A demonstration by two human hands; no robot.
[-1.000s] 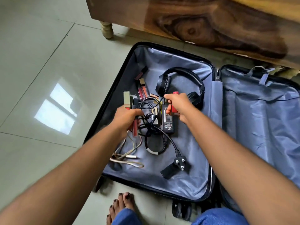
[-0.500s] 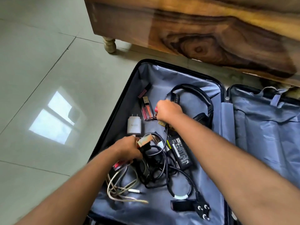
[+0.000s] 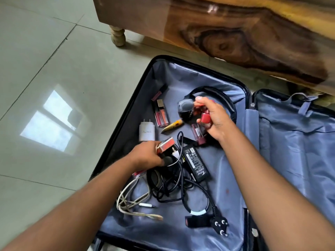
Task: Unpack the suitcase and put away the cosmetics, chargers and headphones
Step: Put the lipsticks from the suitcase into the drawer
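Note:
An open suitcase (image 3: 181, 236) with grey lining lies on the floor. My left hand (image 3: 146, 156) grips several lip gloss tubes (image 3: 165, 144) low over the tangled cables. My right hand (image 3: 212, 120) holds several red cosmetic tubes (image 3: 205, 119) above the black headphones (image 3: 221, 96), part of which it hides. Loose in the case lie two pink lip glosses (image 3: 160, 113), a yellow tube (image 3: 172, 128), a white charger plug (image 3: 146, 132), a black power adapter (image 3: 194, 163) with its cable and plug (image 3: 220, 226), and a beige cable (image 3: 134, 205).
A wooden bed frame (image 3: 235, 33) with a turned leg (image 3: 117, 36) stands just behind the suitcase. Pale tiled floor (image 3: 54, 87) spreads to the left. The suitcase's right half (image 3: 299, 151) is covered by a zipped grey divider.
My right hand rose from among the cosmetics by the headphones with more red tubes in its grip. My left hand stayed low over the cables. The camera moved closer.

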